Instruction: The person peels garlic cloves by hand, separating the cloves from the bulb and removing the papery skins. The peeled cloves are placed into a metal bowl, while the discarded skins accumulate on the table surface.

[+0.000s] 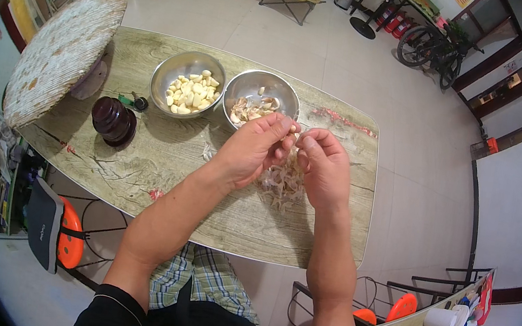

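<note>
My left hand (261, 145) pinches a small garlic clove (293, 129) between thumb and fingertips above the table. Close beside it on the right is my right hand (324, 167), its thumb and fingers drawn together; whether a scrap of skin is between them is too small to tell. Beyond my left hand stands a steel bowl (288, 83) of unpeeled garlic cloves (251, 108), partly covered by that hand. A second steel bowl (163, 65) to its left contains peeled garlic cloves (194, 92). Loose garlic skins (282, 188) lie in a heap beneath my hands.
The wood-patterned table (252, 222) has a dark brown turned wooden object (112, 121) and a small green-and-black item (134, 102) on its left side. A large, round ridged board (66, 55) leans over the left end. Orange stools (71, 234) stand near the table.
</note>
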Demonstrator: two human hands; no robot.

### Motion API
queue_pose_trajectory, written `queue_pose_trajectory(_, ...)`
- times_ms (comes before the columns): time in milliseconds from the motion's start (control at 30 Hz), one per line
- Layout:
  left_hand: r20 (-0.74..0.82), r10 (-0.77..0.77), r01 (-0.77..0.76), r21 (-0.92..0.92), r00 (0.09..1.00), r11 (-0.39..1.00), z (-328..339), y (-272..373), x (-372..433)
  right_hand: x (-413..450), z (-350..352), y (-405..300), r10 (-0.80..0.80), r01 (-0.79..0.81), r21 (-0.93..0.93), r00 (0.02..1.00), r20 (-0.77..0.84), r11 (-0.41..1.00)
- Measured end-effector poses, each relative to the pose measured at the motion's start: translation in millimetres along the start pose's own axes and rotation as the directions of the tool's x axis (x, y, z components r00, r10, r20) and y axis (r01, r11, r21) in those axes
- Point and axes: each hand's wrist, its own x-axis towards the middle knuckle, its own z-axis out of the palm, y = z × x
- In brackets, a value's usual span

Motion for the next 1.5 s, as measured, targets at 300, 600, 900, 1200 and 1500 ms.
queue_pose_trajectory(300, -0.034, 0.128, -0.114, 0.272, 0.991, 0.955, -0.3, -5.7, 2.3, -7.1, 11.4, -2.8, -0.128, 0.091, -0.355, 0.988, -0.083, 0.93)
queue_pose_trajectory(600, -0.048, 0.271, -0.211, 0.503, 0.961, 0.838, 9.5, -4.8, -0.5, -3.7, 7.7, -6.3, -0.17, 0.103, -0.341, 0.97, -0.174, 0.934)
queue_pose_trajectory(900, 0.144, 0.359, -0.299, 0.855, 0.922, 0.425, 9.7, -9.9, -5.6, 1.4, -5.1, -7.8, -0.306, 0.231, -0.304, 0.924, -0.23, 0.924)
queue_pose_trajectory(1200, 0.001, 0.437, -0.292, 0.745, 0.9, 0.6, 21.6, -2.5, -8.4, -1.3, -2.6, -8.2, -0.274, 0.183, -0.403, 0.944, -0.183, 0.897)
queue_pose_trajectory(1500, 0.027, 0.373, -0.307, 0.626, 0.927, 0.717, 6.9, -0.9, -2.8, -7.9, 6.8, -10.0, -0.246, 0.182, -0.595, 0.969, -0.027, 0.783)
